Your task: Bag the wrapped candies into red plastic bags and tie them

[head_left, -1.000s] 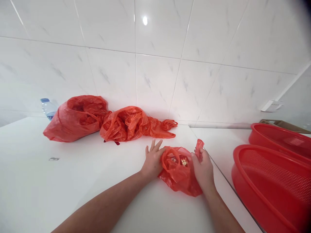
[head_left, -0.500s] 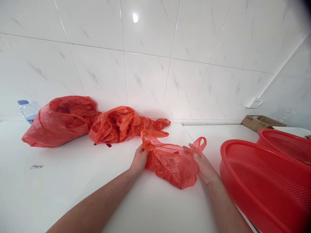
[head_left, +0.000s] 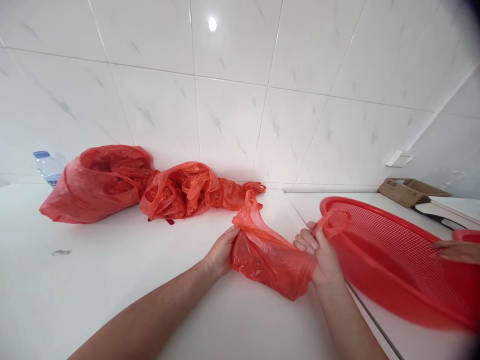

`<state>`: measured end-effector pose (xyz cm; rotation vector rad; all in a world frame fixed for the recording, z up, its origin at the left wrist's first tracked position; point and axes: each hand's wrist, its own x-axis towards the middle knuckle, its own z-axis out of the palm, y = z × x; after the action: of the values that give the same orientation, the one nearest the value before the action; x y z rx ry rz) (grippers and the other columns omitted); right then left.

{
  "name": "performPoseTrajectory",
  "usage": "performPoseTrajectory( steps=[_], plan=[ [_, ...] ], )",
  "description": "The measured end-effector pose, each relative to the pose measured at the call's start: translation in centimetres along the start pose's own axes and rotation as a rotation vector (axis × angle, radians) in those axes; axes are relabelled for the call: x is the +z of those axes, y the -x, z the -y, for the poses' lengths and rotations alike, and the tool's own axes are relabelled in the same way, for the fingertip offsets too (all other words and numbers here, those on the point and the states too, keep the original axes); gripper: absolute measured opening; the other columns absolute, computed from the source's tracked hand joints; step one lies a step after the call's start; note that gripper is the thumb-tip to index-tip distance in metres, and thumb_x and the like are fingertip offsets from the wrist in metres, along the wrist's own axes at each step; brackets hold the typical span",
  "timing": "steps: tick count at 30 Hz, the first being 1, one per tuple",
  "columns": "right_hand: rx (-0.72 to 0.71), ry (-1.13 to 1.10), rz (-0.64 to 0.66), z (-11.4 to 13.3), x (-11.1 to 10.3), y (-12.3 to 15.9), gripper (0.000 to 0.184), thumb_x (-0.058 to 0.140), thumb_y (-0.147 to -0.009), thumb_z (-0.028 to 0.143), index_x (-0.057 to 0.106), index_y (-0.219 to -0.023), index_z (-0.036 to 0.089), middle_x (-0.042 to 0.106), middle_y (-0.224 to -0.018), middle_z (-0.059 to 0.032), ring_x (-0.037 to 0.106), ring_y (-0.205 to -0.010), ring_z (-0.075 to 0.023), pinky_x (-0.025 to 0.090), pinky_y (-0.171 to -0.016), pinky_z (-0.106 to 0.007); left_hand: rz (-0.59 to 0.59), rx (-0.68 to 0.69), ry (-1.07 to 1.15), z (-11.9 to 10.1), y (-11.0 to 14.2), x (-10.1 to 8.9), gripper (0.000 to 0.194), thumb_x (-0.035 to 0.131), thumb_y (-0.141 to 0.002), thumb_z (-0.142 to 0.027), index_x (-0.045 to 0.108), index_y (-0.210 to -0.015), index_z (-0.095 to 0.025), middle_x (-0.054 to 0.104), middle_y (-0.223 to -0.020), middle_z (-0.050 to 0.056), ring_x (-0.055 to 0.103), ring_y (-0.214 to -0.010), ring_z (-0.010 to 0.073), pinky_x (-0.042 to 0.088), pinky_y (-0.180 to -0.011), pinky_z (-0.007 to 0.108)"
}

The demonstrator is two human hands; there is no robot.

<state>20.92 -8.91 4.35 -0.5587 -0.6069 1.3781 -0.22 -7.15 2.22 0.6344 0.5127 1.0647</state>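
A thin red plastic bag is stretched between my two hands over the white table. My left hand pinches its left upper edge, and one handle loop stands up above the fingers. On the other side, my right hand is closed round the right upper edge, with the other handle loop sticking out past the thumb. The bag's mouth is drawn nearly flat. Whatever lies inside cannot be made out through the film.
Along the tiled wall lie a full red bag and a crumpled red bag, beside a water bottle. At right, another person's hand is at a large red basket. Behind stands a cardboard box.
My hands have pulled the bag's mouth taut, and my right fingers have closed on its edge. The red basket has shifted and tilted; another person's hand has appeared there.
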Motion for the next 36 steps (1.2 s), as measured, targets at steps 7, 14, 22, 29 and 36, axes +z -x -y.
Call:
performPoseTrajectory(
  steps=[7, 14, 22, 29, 36],
  plan=[
    [0.063, 0.496, 0.048, -0.5, 1.4, 1.1, 0.071, 0.026, -0.082, 0.074, 0.067, -0.097, 0.018, 0.035, -0.044, 0.0044, 0.030, -0.042, -0.0087, 0.031, -0.042, -0.024, 0.037, 0.026, -0.005, 0.4, -0.1, -0.2, 0.021, 0.058, -0.085, -0.036, 0.059, -0.097, -0.018, 0.067, -0.094, 0.007, 0.065, -0.084, 0.0223, 0.050, -0.077, 0.033],
    [0.150, 0.908, 0.167, -1.7, 2.7, 2.1, 0.063, 0.055, -0.082, 0.051, 0.040, -0.137, 0.027, 0.044, -0.055, 0.0072, 0.040, -0.046, -0.0080, 0.033, -0.044, -0.021, 0.069, 0.045, -0.092, 0.5, 0.3, 0.2, 0.022, 0.059, -0.083, -0.038, 0.059, -0.086, -0.016, 0.066, -0.081, 0.005, 0.063, -0.070, 0.0172, 0.048, -0.066, 0.027],
    [0.280, 0.906, 0.347, -2.6, 5.0, 3.6, 0.017, 0.058, -0.081, 0.032, 0.061, -0.092, 0.019, 0.054, -0.063, 0.0039, 0.048, -0.054, -0.0088, 0.038, -0.052, -0.022, 0.096, 0.038, -0.416, 1.4, 1.0, 1.3, 0.015, 0.058, -0.080, -0.030, 0.057, -0.073, -0.016, 0.057, -0.063, -0.001, 0.051, -0.054, 0.0103, 0.042, -0.054, 0.024],
    [0.274, 0.863, 0.303, -2.5, 5.1, 3.6, 0.054, 0.063, -0.072, 0.020, 0.051, -0.123, 0.030, 0.061, -0.077, 0.0036, 0.060, -0.076, -0.0157, 0.048, -0.073, -0.031, 0.044, 0.031, -0.691, 2.0, 1.2, 1.2, 0.009, 0.057, -0.075, -0.022, 0.063, -0.074, -0.017, 0.063, -0.071, 0.001, 0.055, -0.062, 0.0143, 0.041, -0.056, 0.025],
    [0.138, 0.836, 0.232, -3.7, 3.2, 2.3, 0.021, 0.060, -0.078, 0.039, 0.055, -0.072, 0.019, 0.050, -0.057, 0.0048, 0.041, -0.049, -0.0081, 0.034, -0.048, -0.021, -0.045, 0.105, -0.774, 2.2, 0.7, 0.6, 0.015, 0.059, -0.076, -0.027, 0.059, -0.087, -0.017, 0.060, -0.071, 0.000, 0.055, -0.064, 0.0138, 0.044, -0.059, 0.025]
  ],
)
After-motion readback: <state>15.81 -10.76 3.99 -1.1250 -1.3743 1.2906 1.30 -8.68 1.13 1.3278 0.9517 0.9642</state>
